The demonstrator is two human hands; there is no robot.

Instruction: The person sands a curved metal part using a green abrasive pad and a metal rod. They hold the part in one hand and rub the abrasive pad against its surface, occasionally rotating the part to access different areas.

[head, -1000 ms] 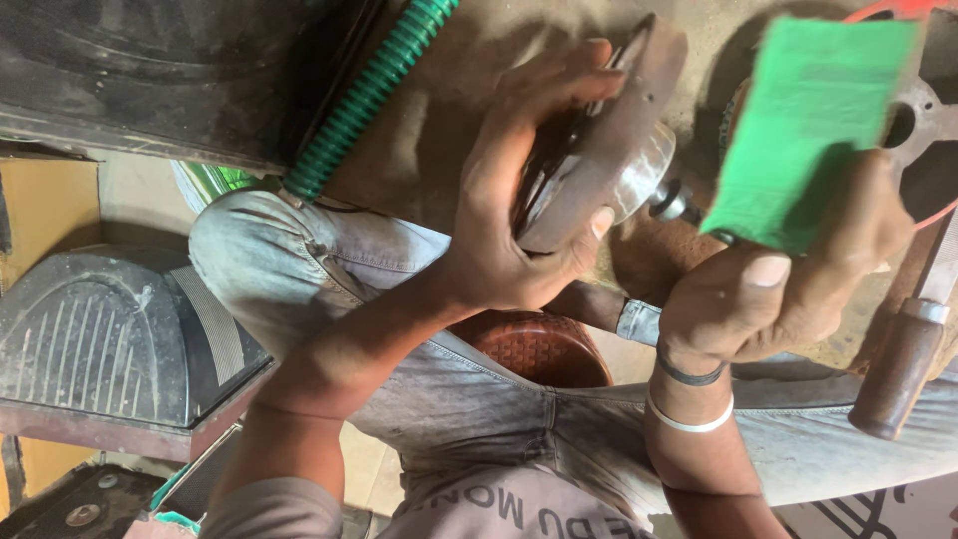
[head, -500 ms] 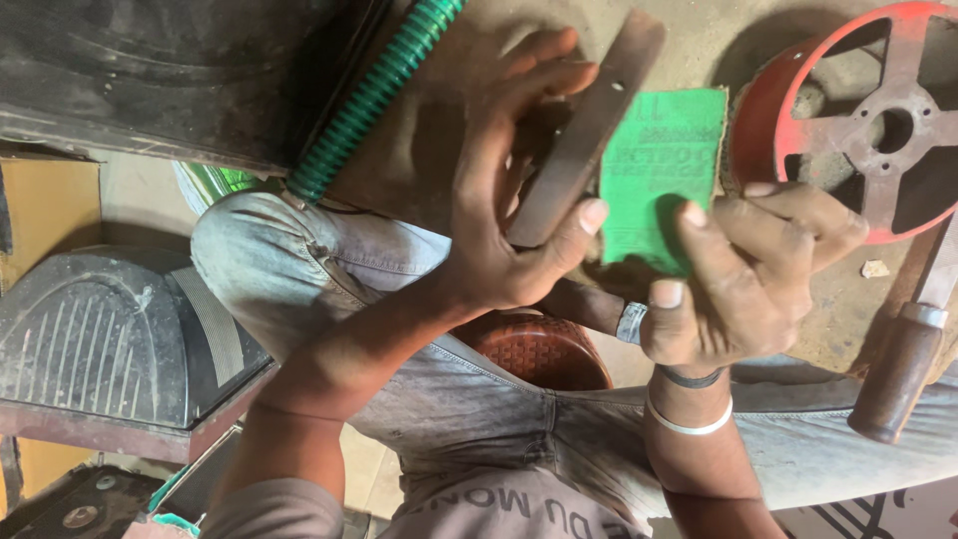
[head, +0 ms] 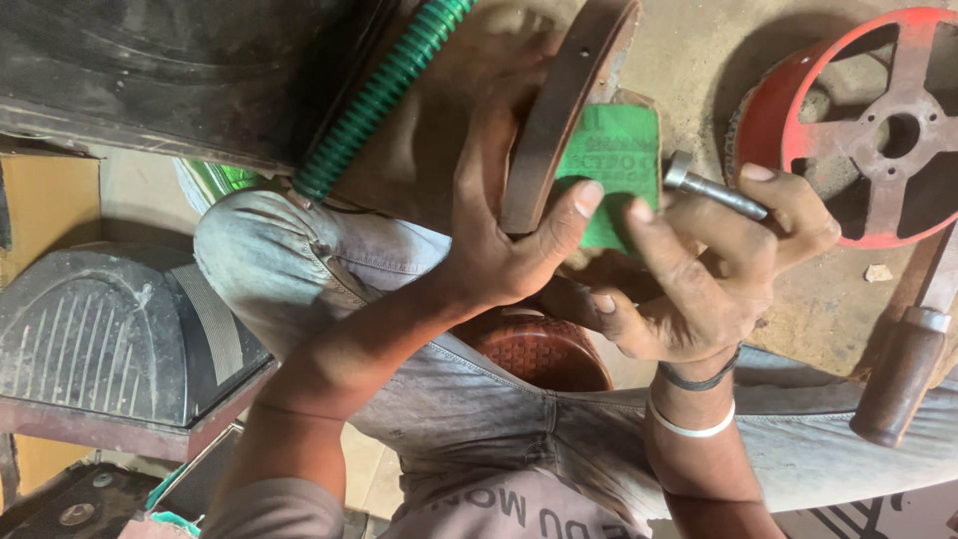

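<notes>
Green ribbed hose (head: pixel 384 95): up and to the left of the left hand. Left hand (head: pixel 499 235): closed around a curved brown metal part (head: pixel 559 110), thumb pressed on a green sandpaper sheet (head: pixel 619 170). Sheet: between both hands, against the part. Right hand (head: pixel 704 265): fingers pinching a short steel shaft (head: pixel 714 190), index finger on the sheet. Red spoked wheel (head: pixel 878 130): above right of right hand. Wooden-handled tool (head: pixel 903 374): far right.

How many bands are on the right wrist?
2: a dark band nearer the right hand, and a white band just behind it on the forearm. The underside is hidden.
</notes>
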